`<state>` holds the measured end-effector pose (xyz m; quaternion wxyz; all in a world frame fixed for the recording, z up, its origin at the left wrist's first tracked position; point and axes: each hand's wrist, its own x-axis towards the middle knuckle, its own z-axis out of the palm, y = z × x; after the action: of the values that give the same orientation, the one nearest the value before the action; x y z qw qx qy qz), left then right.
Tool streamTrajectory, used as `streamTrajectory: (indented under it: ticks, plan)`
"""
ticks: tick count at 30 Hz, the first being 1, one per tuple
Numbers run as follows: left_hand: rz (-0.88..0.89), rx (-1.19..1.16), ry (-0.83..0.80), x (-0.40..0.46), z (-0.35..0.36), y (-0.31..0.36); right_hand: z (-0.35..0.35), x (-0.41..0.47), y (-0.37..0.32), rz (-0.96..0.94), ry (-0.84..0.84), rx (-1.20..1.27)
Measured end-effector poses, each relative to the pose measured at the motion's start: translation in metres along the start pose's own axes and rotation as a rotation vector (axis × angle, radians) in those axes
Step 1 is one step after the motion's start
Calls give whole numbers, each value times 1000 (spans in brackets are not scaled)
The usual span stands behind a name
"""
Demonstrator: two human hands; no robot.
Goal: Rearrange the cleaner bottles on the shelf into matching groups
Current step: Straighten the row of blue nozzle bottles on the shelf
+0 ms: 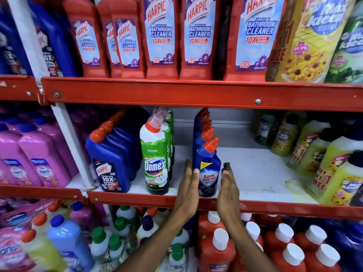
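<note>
Two hands reach up to the front edge of the middle shelf (275, 173). Left hand (188, 185) and right hand (227, 185) are flat, fingers straight and together, flanking the front Sani Fresh bottle (208, 173); the left thumb touches its side, and neither hand grips it. This blue bottle stands upright at the shelf's front edge, heading a row of matching bottles (204, 126) running to the back. Just left stands the Domex row (157, 160), then the Harpic row (112, 161). Max Kleen bottles (306, 152) occupy the right end.

free: shelf board (255, 169) | blocked: Domex row (156, 163), Max Kleen bottles (314, 154)
</note>
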<state>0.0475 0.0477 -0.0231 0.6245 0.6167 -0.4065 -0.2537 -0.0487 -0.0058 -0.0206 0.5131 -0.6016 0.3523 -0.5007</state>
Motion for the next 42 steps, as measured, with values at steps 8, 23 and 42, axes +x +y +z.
streamTrajectory:
  ticks: [8, 23, 42]
  plan:
    - [501, 216, 478, -39, -99, -2, 23, -52, 2, -478, 198, -98]
    - [42, 30, 42, 23, -126, -34, 131, -10, 7, 78, -237, -53]
    - [459, 98, 622, -42, -212, -25, 178, -84, -14, -436, 10, -90]
